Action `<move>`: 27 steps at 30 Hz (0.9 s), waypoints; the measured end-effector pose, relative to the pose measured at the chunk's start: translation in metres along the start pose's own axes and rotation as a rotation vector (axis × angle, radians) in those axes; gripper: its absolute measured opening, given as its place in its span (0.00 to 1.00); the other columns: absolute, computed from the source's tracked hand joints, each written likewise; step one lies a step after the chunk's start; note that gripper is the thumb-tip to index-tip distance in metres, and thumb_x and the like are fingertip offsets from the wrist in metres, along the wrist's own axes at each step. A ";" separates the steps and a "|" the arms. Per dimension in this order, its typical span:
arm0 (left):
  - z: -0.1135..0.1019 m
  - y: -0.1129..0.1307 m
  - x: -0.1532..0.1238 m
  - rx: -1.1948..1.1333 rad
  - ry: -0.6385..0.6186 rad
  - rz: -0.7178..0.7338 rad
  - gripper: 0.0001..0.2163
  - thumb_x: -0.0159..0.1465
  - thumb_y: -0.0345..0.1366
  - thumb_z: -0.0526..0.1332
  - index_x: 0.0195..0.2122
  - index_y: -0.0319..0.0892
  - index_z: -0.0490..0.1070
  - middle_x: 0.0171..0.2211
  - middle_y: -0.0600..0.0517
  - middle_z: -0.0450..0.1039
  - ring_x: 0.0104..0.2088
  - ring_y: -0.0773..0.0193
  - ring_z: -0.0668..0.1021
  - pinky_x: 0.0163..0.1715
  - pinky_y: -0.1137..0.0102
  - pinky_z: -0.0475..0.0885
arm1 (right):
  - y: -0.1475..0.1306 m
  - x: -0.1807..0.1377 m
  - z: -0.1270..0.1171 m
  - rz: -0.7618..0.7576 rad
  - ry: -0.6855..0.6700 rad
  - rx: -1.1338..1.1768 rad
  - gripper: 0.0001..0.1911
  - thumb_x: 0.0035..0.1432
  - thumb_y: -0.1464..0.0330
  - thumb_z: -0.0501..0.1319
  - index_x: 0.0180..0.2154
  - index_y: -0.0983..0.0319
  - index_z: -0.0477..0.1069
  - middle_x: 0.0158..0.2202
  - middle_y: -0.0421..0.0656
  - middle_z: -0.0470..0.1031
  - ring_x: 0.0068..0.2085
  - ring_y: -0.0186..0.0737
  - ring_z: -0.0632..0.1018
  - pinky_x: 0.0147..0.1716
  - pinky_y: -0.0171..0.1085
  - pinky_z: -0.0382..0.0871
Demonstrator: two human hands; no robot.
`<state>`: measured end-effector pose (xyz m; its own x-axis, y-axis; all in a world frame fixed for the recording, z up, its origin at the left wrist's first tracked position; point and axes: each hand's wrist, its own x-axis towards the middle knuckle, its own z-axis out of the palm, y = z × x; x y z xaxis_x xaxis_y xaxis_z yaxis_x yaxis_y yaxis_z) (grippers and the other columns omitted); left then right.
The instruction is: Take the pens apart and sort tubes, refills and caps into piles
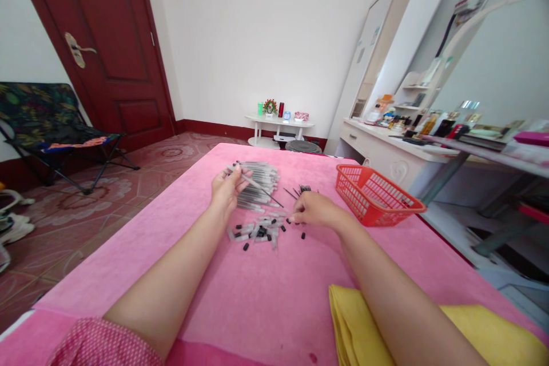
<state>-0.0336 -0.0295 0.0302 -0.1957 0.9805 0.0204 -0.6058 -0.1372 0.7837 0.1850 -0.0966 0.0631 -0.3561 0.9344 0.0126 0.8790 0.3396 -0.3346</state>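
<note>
My left hand (226, 186) is closed round a thin clear tube with a dark rod (262, 189) sticking out to the right, over a pile of clear tubes (259, 182) on the pink cloth (240, 291). My right hand (315, 210) rests knuckles up on the cloth, fingers curled in a pinch at a scatter of small black caps and short clear pieces (261, 230). What the pinch holds is too small to name. A few thin dark rods (295, 190) lie just beyond the right hand.
A red plastic basket (374, 194) stands on the cloth right of my hands. A yellow folded cloth (493, 326) lies under my right forearm. A white dressing table (386, 148) crowds the right edge; a folding chair (47, 126) and a red door (103, 40) are at left.
</note>
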 end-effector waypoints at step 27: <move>0.028 -0.013 -0.033 0.411 -0.347 0.022 0.16 0.51 0.43 0.65 0.37 0.39 0.70 0.35 0.48 0.75 0.31 0.63 0.77 0.23 0.72 0.73 | -0.003 -0.005 -0.028 0.181 0.539 -0.098 0.11 0.52 0.63 0.60 0.38 0.57 0.75 0.34 0.42 0.78 0.35 0.40 0.76 0.30 0.34 0.61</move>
<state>0.0023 -0.0562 0.0370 0.1038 0.9764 0.1895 -0.2391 -0.1605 0.9576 0.1930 -0.0993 0.0904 -0.0083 0.8926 0.4509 0.9454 0.1539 -0.2873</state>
